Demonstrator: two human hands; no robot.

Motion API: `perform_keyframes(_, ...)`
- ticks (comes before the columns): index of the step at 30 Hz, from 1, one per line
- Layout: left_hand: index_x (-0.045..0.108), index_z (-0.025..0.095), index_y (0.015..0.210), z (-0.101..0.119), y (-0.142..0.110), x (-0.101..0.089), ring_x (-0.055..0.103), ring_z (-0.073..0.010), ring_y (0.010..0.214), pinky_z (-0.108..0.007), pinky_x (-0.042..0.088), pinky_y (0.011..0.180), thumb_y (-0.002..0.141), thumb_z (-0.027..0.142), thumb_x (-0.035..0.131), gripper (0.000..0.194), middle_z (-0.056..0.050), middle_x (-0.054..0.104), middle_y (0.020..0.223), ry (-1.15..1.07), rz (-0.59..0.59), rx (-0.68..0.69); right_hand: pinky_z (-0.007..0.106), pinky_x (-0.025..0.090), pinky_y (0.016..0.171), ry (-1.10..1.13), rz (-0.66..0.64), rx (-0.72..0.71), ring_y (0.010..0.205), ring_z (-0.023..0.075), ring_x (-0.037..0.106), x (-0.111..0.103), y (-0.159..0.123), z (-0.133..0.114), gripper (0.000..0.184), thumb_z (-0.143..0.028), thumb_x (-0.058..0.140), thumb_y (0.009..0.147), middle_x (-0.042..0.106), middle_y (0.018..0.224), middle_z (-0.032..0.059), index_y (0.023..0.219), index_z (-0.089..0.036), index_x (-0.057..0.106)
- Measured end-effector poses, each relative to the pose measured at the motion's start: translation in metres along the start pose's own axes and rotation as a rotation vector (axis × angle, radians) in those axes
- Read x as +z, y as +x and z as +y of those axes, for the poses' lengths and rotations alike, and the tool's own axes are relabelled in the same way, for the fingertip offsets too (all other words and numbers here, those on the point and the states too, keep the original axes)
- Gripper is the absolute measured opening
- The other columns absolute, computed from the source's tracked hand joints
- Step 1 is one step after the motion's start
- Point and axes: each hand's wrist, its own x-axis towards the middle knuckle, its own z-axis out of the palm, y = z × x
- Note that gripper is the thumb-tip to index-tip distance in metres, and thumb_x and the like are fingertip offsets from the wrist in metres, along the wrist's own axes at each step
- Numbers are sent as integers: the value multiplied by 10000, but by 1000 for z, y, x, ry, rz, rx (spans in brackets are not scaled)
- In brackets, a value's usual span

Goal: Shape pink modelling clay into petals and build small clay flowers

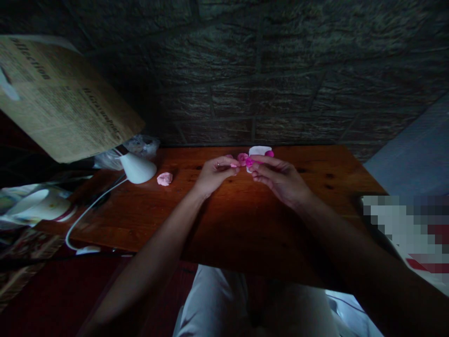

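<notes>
My left hand [214, 176] is closed in a pinch on a small pale pink piece [234, 165]. My right hand [282, 180] pinches a bright magenta piece [249, 162], rounded and crinkled like a little flower. Between the two hands is a pink ruffled flower-like piece [242, 158]; whether fingers touch it is unclear. Behind the right fingers lies a white sheet or pad [259, 150], with a second magenta piece [269, 153] at its right edge. A pale pink crumpled lump [164, 178] rests on the table, left of my left hand.
The wooden table [154, 210] stands against a dark stone-patterned wall [224, 89]. A lamp with a newspaper-print shade [66, 98] and white base [138, 167] occupies the left, its cable [89, 208] running over the edge. Near it are clear plastic [147, 145] and a white cup [44, 205].
</notes>
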Motion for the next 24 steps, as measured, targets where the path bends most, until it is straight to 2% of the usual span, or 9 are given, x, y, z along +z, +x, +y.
perform_keyframes(4, 801, 184, 889, 1, 0, 2, 702, -202, 1052, -422, 488, 1076, 692, 233, 875, 216, -58, 792, 1006, 10, -26, 17, 363, 577, 861, -4, 1, 6, 841, 151, 686, 1, -1, -2, 357, -438, 945, 635, 793, 961, 25, 939, -284, 838)
perform_keyframes(7, 787, 187, 997, 2, 0, 4, 718, -204, 1031, -423, 506, 1057, 708, 254, 873, 309, -63, 795, 1043, -18, -61, -5, 373, 578, 888, 6, -18, 16, 864, 158, 700, 2, -2, -3, 378, -427, 943, 641, 798, 973, 28, 971, -280, 833)
perform_keyframes(9, 771, 179, 999, 1, 0, 5, 727, -193, 991, -407, 525, 1029, 709, 271, 880, 323, -60, 794, 1037, -14, -71, 2, 366, 576, 884, 17, -28, 17, 863, 158, 705, 2, -2, -3, 379, -410, 946, 641, 799, 961, 27, 977, -279, 831)
perform_keyframes(14, 742, 166, 873, 1, 0, 5, 726, -183, 971, -366, 559, 980, 733, 321, 882, 252, -52, 791, 955, 48, -95, 81, 311, 563, 789, 14, -25, 13, 784, 132, 667, 3, -1, -3, 339, -460, 945, 635, 771, 876, 18, 885, -262, 834)
perform_keyframes(19, 745, 177, 969, 3, -2, 8, 740, -177, 900, -338, 616, 832, 758, 385, 869, 321, -61, 795, 1024, 4, -117, 59, 283, 531, 688, -31, -50, -8, 705, 119, 611, 3, -1, -3, 366, -531, 929, 627, 729, 789, 10, 825, -240, 825)
perform_keyframes(24, 771, 164, 927, 6, -4, 9, 747, -190, 962, -392, 586, 995, 718, 372, 905, 324, -60, 801, 1006, 32, -92, 90, 270, 520, 677, -3, -54, -13, 693, 109, 611, 4, -1, -4, 310, -490, 939, 636, 737, 780, 4, 799, -251, 826)
